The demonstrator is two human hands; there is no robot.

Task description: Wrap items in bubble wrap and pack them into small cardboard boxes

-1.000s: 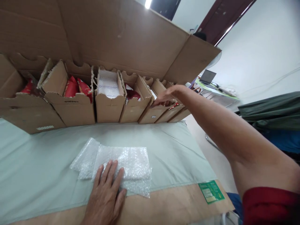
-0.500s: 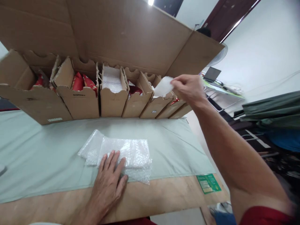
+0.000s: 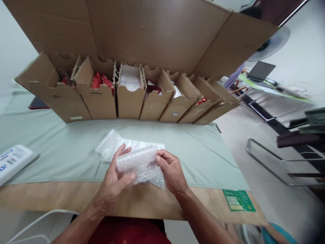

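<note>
Above the table's front part, a piece of clear bubble wrap (image 3: 139,162) is held up between both hands, its upper part looking folded or rolled over. My left hand (image 3: 114,179) is closed round its left end, thumb in front and fingers behind. At the right end, my right hand (image 3: 173,171) pinches the upper corner between thumb and fingers. More bubble wrap (image 3: 108,145) lies flat on the green cloth (image 3: 193,149) just beyond and below the hands. Whether a white piece lies inside the held wrap, I cannot tell.
A row of cardboard bins (image 3: 129,103) stands along the back, several with red packets, one with bubble wrap (image 3: 130,78). A tall cardboard panel (image 3: 157,30) rises behind. A white package (image 3: 15,161) lies left; a green card (image 3: 238,200) is on the wooden edge at right.
My right hand has come back from the bins, where it held a white sheet, to the bubble wrap. My left hand has gone from lying flat on the wrap to gripping a piece off the table.
</note>
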